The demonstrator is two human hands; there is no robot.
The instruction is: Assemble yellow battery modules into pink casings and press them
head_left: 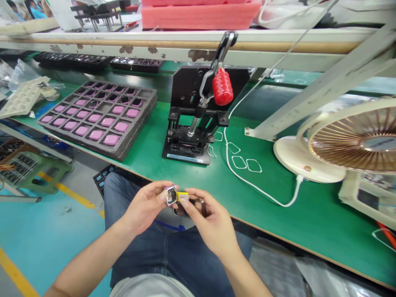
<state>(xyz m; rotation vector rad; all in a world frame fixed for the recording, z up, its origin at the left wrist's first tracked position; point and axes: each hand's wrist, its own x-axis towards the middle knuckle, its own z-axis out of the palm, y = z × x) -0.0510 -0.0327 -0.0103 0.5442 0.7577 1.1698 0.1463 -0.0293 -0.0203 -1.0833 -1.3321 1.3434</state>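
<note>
Here we are at the green workbench, and our eye goes first to the big dark grey foam tray, laid out in a grid of square compartments. The nearer rows hold pink rounded pieces, while the far rows show darker, glossy pieces. Behind it sit black trays in a row along the bench, and up on the shelf beyond the rail there's a pink foam-lined box.

Now to the hands, held up over the jeans-clad lap and just off the bench edge. The left hand is curled closed, its fingers and thumb pinching one side of a small metal-framed piece with yellow tape. The right hand closes in from the other side, thumb and forefinger gripping the taped end. It's a tiny thing and the fingers cover part of it, so we can't quite make out its exact make-up.

That piece sits right between the two hands, well in front of the hand press with its red grip, which stands on the bench with white wire loops lying beside it.
</note>
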